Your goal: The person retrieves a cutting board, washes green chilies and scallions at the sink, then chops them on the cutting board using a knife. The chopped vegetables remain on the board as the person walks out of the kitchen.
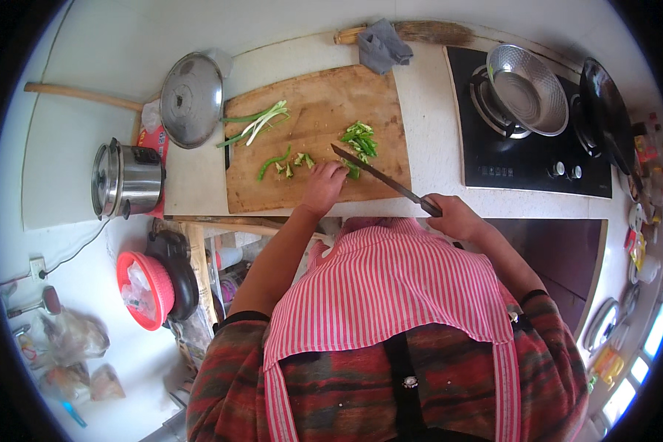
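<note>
My right hand [454, 216] grips the handle of a kitchen knife [381, 177], its blade pointing up and left over the wooden cutting board [315, 121]. My left hand [326, 185] rests near the board's front edge, fingers bent over a green pepper piece [353, 170] beside the blade; its grip is partly hidden. Chopped green peppers [360, 138] lie in a pile just beyond the knife. Left of my left hand are a whole green pepper [274, 163] and several pepper stem ends [289, 169]. Scallions [259, 122] lie at the board's left edge.
A black gas stove [525, 166] at the right carries a metal basin [527, 91] and a wok [602, 110]. Behind the board lies a grey cloth [383, 47]. A metal lid [191, 100] and an electric cooker [129, 178] stand left. A red basket [162, 287] hangs lower left.
</note>
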Demonstrator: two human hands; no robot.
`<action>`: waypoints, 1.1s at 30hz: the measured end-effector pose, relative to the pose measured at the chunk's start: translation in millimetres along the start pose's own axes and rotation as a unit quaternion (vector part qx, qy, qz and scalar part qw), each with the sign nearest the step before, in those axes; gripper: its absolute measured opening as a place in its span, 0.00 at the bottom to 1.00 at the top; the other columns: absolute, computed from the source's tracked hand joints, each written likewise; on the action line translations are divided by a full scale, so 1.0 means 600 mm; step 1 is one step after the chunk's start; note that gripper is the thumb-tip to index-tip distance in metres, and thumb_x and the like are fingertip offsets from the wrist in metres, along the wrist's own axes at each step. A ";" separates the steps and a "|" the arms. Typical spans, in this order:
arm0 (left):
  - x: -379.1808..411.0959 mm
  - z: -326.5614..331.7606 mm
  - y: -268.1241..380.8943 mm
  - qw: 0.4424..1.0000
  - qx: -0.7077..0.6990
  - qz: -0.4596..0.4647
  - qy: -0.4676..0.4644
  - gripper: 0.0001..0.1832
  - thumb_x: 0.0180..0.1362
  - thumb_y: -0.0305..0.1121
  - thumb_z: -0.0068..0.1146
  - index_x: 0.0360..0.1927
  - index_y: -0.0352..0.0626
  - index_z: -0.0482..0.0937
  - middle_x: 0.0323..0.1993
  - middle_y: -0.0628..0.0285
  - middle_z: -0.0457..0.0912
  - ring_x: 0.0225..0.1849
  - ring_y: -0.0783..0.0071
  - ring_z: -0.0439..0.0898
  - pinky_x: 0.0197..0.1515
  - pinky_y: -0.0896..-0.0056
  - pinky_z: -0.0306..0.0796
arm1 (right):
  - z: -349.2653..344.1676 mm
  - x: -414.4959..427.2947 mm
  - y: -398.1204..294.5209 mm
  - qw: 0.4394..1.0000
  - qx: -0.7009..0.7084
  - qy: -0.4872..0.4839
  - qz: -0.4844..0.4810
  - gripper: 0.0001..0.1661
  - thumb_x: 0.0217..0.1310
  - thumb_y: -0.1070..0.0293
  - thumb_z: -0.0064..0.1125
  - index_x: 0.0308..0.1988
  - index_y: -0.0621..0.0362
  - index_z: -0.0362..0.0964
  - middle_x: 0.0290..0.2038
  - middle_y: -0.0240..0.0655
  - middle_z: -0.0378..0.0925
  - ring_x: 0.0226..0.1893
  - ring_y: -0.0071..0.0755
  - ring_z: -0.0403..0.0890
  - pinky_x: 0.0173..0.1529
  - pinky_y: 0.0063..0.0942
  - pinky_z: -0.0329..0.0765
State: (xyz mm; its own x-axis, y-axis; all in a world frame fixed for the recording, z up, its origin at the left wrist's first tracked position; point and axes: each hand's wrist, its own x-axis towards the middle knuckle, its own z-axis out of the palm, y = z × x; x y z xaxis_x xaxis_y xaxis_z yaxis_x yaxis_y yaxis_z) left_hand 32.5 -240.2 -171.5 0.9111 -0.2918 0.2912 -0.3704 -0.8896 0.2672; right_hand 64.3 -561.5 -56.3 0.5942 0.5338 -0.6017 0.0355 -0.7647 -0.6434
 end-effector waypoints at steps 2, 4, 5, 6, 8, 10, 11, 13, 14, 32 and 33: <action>-0.002 0.002 0.005 1.000 0.005 -0.003 0.020 0.12 0.47 0.31 0.58 0.38 0.46 0.79 0.37 0.64 0.75 0.42 0.62 0.74 0.47 0.58 0.65 | 0.006 0.001 -0.003 1.000 -0.008 0.009 -0.016 0.19 0.50 0.69 0.55 0.44 0.61 0.70 0.35 0.49 0.77 0.35 0.45 0.79 0.43 0.37 0.73; -0.007 0.003 0.012 1.000 0.011 -0.010 0.025 0.12 0.47 0.32 0.59 0.37 0.47 0.79 0.37 0.65 0.75 0.43 0.62 0.74 0.47 0.57 0.65 | 0.011 0.005 -0.006 0.999 -0.010 0.020 -0.027 0.20 0.50 0.69 0.55 0.45 0.61 0.70 0.37 0.50 0.78 0.37 0.48 0.79 0.45 0.38 0.74; -0.008 0.004 0.016 0.999 0.017 -0.005 0.033 0.11 0.47 0.32 0.59 0.37 0.47 0.79 0.37 0.65 0.75 0.43 0.62 0.74 0.46 0.58 0.66 | 0.012 0.007 -0.006 0.999 -0.015 0.024 -0.026 0.20 0.50 0.69 0.55 0.46 0.60 0.70 0.38 0.50 0.78 0.39 0.49 0.80 0.46 0.38 0.74; -0.008 0.005 0.018 0.999 0.023 -0.001 0.043 0.11 0.47 0.32 0.59 0.37 0.47 0.79 0.37 0.65 0.75 0.42 0.62 0.74 0.45 0.58 0.66 | 0.013 0.009 -0.007 0.999 -0.018 0.024 -0.032 0.20 0.50 0.70 0.54 0.46 0.60 0.71 0.38 0.50 0.78 0.39 0.50 0.80 0.46 0.39 0.74; -0.009 0.008 0.020 0.998 0.031 0.008 0.059 0.11 0.47 0.31 0.58 0.37 0.47 0.79 0.37 0.65 0.75 0.42 0.62 0.74 0.44 0.58 0.67 | 0.010 0.012 -0.011 0.999 -0.030 0.022 -0.034 0.19 0.50 0.70 0.54 0.46 0.60 0.71 0.38 0.50 0.78 0.40 0.51 0.79 0.47 0.40 0.74; -0.009 0.012 0.020 0.997 0.033 0.012 0.068 0.11 0.48 0.30 0.57 0.37 0.46 0.79 0.37 0.64 0.75 0.42 0.62 0.74 0.43 0.59 0.68 | 0.006 0.017 -0.018 0.998 -0.047 0.019 -0.030 0.19 0.50 0.71 0.53 0.45 0.59 0.71 0.38 0.50 0.78 0.41 0.52 0.79 0.48 0.40 0.74; -0.010 0.014 0.019 0.997 0.024 0.010 0.068 0.10 0.47 0.30 0.58 0.36 0.46 0.80 0.36 0.63 0.76 0.42 0.61 0.75 0.43 0.59 0.69 | 0.004 0.019 -0.023 0.998 -0.055 0.017 -0.029 0.19 0.50 0.71 0.52 0.45 0.59 0.71 0.38 0.50 0.78 0.41 0.52 0.79 0.48 0.40 0.74; -0.011 0.020 0.019 0.998 0.002 -0.003 0.061 0.09 0.47 0.30 0.59 0.35 0.46 0.81 0.35 0.61 0.76 0.41 0.59 0.75 0.42 0.59 0.71 | -0.001 0.020 -0.032 0.996 -0.083 0.014 -0.017 0.18 0.51 0.71 0.51 0.45 0.58 0.71 0.38 0.49 0.79 0.41 0.51 0.79 0.48 0.41 0.74; -0.012 0.022 0.019 0.997 0.009 0.004 0.071 0.09 0.47 0.30 0.59 0.35 0.46 0.81 0.35 0.61 0.76 0.41 0.59 0.76 0.42 0.59 0.72 | -0.004 0.020 -0.037 0.995 -0.098 0.013 -0.010 0.18 0.51 0.72 0.51 0.45 0.58 0.71 0.38 0.49 0.79 0.41 0.51 0.79 0.48 0.41 0.74; -0.023 0.044 0.024 0.992 -0.063 -0.028 0.107 0.09 0.47 0.27 0.62 0.34 0.43 0.81 0.35 0.61 0.76 0.39 0.58 0.75 0.42 0.60 0.72 | -0.030 0.019 -0.079 0.994 -0.107 -0.030 0.017 0.19 0.52 0.71 0.52 0.47 0.57 0.70 0.37 0.50 0.78 0.39 0.52 0.79 0.45 0.43 0.74; -0.020 0.041 0.025 0.991 -0.067 -0.025 0.110 0.09 0.47 0.26 0.62 0.34 0.43 0.81 0.36 0.60 0.76 0.39 0.58 0.75 0.42 0.60 0.72 | -0.027 0.018 -0.079 0.994 -0.107 -0.031 0.021 0.19 0.51 0.71 0.52 0.46 0.58 0.69 0.37 0.50 0.78 0.39 0.52 0.79 0.45 0.43 0.74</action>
State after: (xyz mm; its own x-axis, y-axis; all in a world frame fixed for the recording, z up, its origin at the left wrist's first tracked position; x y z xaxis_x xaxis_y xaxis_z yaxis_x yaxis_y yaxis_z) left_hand 20.4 -258.6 -193.6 0.8724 -0.1518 0.4646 -0.3603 -0.8419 0.4017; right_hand 82.3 -525.5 -24.6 0.5485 0.5160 -0.6579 0.1850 -0.8422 -0.5064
